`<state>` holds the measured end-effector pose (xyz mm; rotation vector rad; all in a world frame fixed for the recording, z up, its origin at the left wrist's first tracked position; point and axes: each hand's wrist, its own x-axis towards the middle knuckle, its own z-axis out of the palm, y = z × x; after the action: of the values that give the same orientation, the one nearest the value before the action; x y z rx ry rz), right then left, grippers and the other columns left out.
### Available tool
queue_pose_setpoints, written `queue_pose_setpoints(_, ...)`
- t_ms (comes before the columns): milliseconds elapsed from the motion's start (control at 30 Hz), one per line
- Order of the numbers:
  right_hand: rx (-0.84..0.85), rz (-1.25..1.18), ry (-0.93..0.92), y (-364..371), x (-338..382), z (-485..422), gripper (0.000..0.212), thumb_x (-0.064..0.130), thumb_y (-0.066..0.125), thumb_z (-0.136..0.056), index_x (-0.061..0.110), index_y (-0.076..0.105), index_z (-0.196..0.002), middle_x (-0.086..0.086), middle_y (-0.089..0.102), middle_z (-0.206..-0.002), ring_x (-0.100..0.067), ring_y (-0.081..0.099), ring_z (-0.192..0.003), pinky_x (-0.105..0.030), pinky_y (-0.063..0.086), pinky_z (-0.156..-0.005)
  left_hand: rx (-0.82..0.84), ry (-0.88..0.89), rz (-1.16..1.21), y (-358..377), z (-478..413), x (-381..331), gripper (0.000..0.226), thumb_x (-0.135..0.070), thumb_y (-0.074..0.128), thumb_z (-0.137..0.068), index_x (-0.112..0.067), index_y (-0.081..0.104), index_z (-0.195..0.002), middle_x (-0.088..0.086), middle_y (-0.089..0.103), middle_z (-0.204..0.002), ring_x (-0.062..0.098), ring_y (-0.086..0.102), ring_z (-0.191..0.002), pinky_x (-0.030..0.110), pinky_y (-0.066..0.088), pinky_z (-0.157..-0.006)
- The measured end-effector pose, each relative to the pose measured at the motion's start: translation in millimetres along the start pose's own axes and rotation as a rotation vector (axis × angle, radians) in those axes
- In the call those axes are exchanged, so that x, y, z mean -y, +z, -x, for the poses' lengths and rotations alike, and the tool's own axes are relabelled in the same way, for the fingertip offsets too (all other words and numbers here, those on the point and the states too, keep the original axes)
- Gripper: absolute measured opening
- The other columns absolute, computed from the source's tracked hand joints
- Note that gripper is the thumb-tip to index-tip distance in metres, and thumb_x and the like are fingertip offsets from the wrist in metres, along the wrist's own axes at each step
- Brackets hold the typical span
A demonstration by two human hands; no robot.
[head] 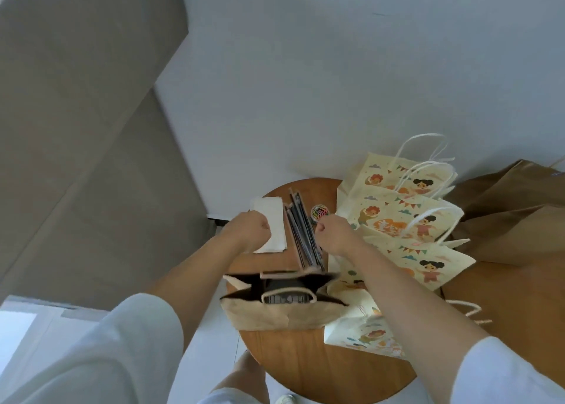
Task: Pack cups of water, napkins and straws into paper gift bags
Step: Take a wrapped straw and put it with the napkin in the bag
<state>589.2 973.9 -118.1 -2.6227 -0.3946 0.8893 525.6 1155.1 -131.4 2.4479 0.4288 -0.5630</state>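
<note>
brown paper bag (260,316) open on desk (305,367), left hand (249,232) curled over napkins (273,220), right hand (333,234) curled beside straws (302,235), grips unclear

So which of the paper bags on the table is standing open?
The plain brown bag nearest the person: it stands upright, mouth open. The printed cream bags lie flat, overlapping, on the right.

Round wooden table (305,357), pale white wall (336,67) beyond, grey-beige surface (76,97), perhaps flooring, at left.
</note>
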Motion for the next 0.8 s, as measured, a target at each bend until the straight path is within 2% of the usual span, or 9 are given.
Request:
queue_pose_setpoints(67,0.026,-0.073,0.059,2.5,0.9,-29.2,0.036,-0.004,0.035,-0.084,0.012,0.031,-0.051,-0.004,0.032,-0.052,-0.018,0.034,-0.049,-0.029,0.033,-0.051,0.056,0.032,-0.033,-0.3,-31.3,-4.1,0.03,-0.014,0.043,-0.092,-0.006,0.068,-0.107,0.007,0.066,-0.111,0.024,0.06,-0.1,0.033,0.051,-0.084)
queue_pose_setpoints(133,0.016,-0.109,0.144,5.2,-0.1,-57.1,0.038,-0.007,0.036,-0.082,0.013,0.03,-0.05,-0.004,0.031,-0.05,-0.017,0.032,-0.045,-0.026,0.031,-0.047,0.118,0.067,-0.071,2.6,-65.6,-5.6,0.031,-0.016,0.041,-0.094,-0.008,0.067,-0.111,0.006,0.064,-0.116,0.024,0.058,-0.103,0.033,0.05,-0.087)
queue_pose_setpoints(233,-0.038,-0.156,0.292,10.9,-6.8,-100.7,0.033,-0.007,0.04,-0.085,0.011,0.036,-0.058,-0.005,0.041,-0.059,-0.021,0.048,-0.057,-0.024,0.034,-0.048,0.223,0.107,-0.099,15.5,-113.6,-7.7,0.031,-0.014,0.039,-0.097,-0.006,0.067,-0.108,0.007,0.063,-0.118,0.023,0.057,-0.106,0.025,0.045,-0.083)
queue_pose_setpoints(333,-0.049,-0.24,0.433,17.9,-12.8,-141.2,0.01,-0.004,0.046,-0.089,-0.002,0.056,-0.088,-0.013,0.061,-0.09,-0.031,0.061,-0.095,-0.027,0.045,-0.067,0.317,0.128,-0.143,29.9,-145.9,-8.7,0.026,-0.011,0.04,-0.095,-0.006,0.061,-0.081,0.011,0.065,-0.105,0.025,0.059,-0.096,0.03,0.044,-0.071)
queue_pose_setpoints(400,-0.082,-0.301,0.527,23.5,-17.1,-164.8,0.027,-0.002,0.05,-0.09,-0.007,0.052,-0.116,-0.019,0.059,-0.116,-0.032,0.057,-0.11,-0.029,0.046,-0.081,0.361,0.137,-0.159,36.5,-163.2,-6.8,0.026,-0.013,0.041,-0.095,-0.003,0.063,-0.084,0.012,0.065,-0.101,0.026,0.06,-0.092,0.035,0.049,-0.077)
queue_pose_setpoints(433,-0.091,-0.325,0.561,26.8,-20.3,-175.7,0.032,-0.001,0.051,-0.09,-0.007,0.048,-0.121,-0.019,0.057,-0.121,-0.032,0.055,-0.113,-0.03,0.045,-0.085,0.372,0.137,-0.158,38.8,-171.3,-5.3,0.026,-0.013,0.042,-0.095,-0.002,0.066,-0.09,0.012,0.066,-0.1,0.026,0.06,-0.092,0.037,0.051,-0.079)
queue_pose_setpoints(533,-0.117,-0.356,0.632,35.4,-26.2,-198.7,0.032,0.001,0.053,-0.09,-0.006,0.05,-0.121,-0.019,0.057,-0.123,-0.032,0.054,-0.114,-0.03,0.044,-0.088,0.378,0.135,-0.119,44.1,-191.6,-1.2,0.027,-0.013,0.043,-0.094,-0.003,0.068,-0.097,0.012,0.066,-0.1,0.026,0.061,-0.091,0.037,0.052,-0.081)
queue_pose_setpoints(667,-0.145,-0.254,0.607,49.9,-35.2,-209.4,0.025,-0.004,0.044,-0.089,-0.002,0.058,-0.11,-0.017,0.061,-0.111,-0.032,0.057,-0.105,-0.029,0.043,-0.077,0.395,0.122,-0.055,51.8,-204.6,3.1,0.028,-0.014,0.043,-0.095,-0.004,0.067,-0.105,0.012,0.066,-0.107,0.027,0.06,-0.096,0.038,0.051,-0.085)
queue_pose_setpoints(800,-0.133,-0.167,0.561,54.4,-44.5,-213.8,0.025,-0.001,0.046,-0.089,-0.001,0.058,-0.111,-0.02,0.062,-0.109,-0.035,0.057,-0.103,-0.038,0.049,-0.085,0.416,0.109,-0.032,60.0,-206.7,11.7,0.028,-0.016,0.043,-0.096,-0.005,0.067,-0.104,0.012,0.066,-0.106,0.026,0.061,-0.095,0.037,0.05,-0.084)
